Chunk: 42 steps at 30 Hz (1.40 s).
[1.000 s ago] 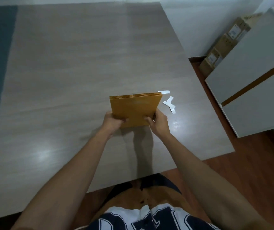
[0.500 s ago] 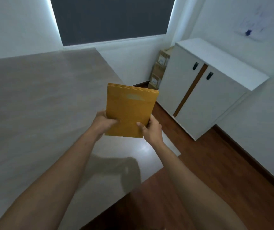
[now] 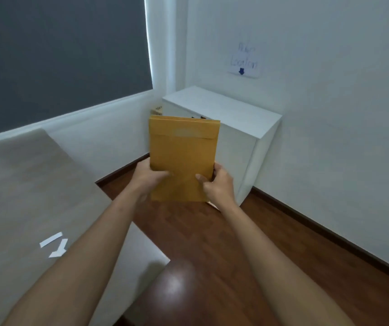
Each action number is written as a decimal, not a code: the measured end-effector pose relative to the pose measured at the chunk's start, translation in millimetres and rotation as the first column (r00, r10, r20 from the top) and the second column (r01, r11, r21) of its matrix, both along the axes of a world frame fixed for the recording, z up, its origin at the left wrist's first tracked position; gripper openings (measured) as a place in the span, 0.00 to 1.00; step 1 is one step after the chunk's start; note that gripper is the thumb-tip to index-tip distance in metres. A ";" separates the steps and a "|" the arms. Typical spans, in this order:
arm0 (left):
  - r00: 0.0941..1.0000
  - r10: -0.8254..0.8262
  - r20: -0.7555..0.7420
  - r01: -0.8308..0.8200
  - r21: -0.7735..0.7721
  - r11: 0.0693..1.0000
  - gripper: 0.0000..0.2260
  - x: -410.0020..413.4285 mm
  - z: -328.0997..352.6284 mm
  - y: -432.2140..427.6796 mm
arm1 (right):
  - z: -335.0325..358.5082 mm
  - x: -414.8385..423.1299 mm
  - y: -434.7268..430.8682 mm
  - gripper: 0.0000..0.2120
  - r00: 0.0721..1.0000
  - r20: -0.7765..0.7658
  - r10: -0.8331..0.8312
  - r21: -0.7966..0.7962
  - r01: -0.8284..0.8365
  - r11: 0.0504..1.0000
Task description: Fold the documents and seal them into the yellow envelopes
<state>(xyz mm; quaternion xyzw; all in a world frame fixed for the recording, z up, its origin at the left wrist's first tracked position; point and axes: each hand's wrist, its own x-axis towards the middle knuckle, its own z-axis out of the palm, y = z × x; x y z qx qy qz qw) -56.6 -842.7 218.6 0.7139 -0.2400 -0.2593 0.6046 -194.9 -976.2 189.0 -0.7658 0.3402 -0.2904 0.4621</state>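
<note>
- A second ago the stack of flat yellow paper envelopes (image 3: pixel 184 158) was held low over the pale wood-grain counter (image 3: pixel 24 184). Now it is carried out past the counter's corner and stands upright over the brown wooden floor (image 3: pixel 212 255).
- The small white paper strips (image 3: pixel 53 245), which lay just beside the grip then, now sit on the counter well off to the left of the grip and below it.
- The tall white cabinet (image 3: pixel 236 114) is now directly behind the stack, with a handwritten paper sign (image 3: pixel 245 62) on the wall above and to the right of the grip.
- My reading: the filling and sealing look finished, and the bundle is being taken away, probably to the cabinet top. The front flap seems folded down, though blur hides whether it is stuck.
- The left hand (image 3: pixel 150 178) clamps the stack's lower left edge, fingers curled across the front face.
- The right hand (image 3: pixel 217 184) clamps the lower right edge, thumb on the front and fingers wrapped behind.
- Both forearms reach forward, nearly straight, with the stack's top edge well above the grip.
</note>
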 end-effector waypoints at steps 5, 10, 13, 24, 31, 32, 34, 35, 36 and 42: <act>0.999 -0.026 0.035 0.024 0.043 0.999 0.21 -19.7 10.0 -87.6 | 14.7 -29.1 -77.0 0.17 0.998 -0.019 -0.067 -0.027 0.066 0.997; 0.998 -0.048 0.032 0.046 0.054 0.997 0.23 -10.6 7.2 -158.5 | 11.2 -22.8 -143.2 0.18 0.993 -0.054 -0.102 0.006 0.102 0.995; 0.998 -0.064 0.020 0.063 0.052 0.997 0.23 9.9 3.8 -201.8 | 9.9 -5.6 -182.2 0.18 0.988 -0.090 -0.126 -0.003 0.126 0.992; 0.992 -0.123 0.022 0.121 0.068 0.990 0.25 110.9 1.6 -356.9 | 19.3 85.1 -319.0 0.18 0.967 -0.119 -0.225 -0.005 0.226 0.974; 0.993 -0.110 0.043 0.105 0.104 0.989 0.25 153.0 -14.4 -434.1 | 6.2 129.4 -398.4 0.18 0.964 -0.155 -0.218 0.029 0.225 0.974; 0.994 -0.103 0.033 0.098 0.114 0.989 0.25 158.3 -17.6 -445.4 | 2.2 135.1 -411.7 0.17 0.965 -0.160 -0.207 0.035 0.215 0.976; 0.996 -0.087 0.026 0.083 0.134 0.987 0.25 168.4 -23.3 -468.5 | -5.6 147.0 -437.1 0.17 0.971 -0.162 -0.175 0.057 0.186 0.981; 0.996 -0.081 0.033 0.075 0.150 0.986 0.25 173.1 -26.3 -481.5 | -9.7 152.2 -451.0 0.18 0.974 -0.162 -0.159 0.073 0.173 0.982; 0.996 -0.073 0.040 0.066 0.164 0.984 0.26 178.3 -28.8 -496.2 | -13.2 157.6 -467.0 0.18 0.977 -0.156 -0.148 0.089 0.163 0.983; 0.998 -0.022 0.058 0.010 0.205 0.979 0.25 204.0 -30.0 -563.7 | -16.7 184.7 -539.0 0.18 0.986 -0.142 -0.088 0.152 0.110 0.982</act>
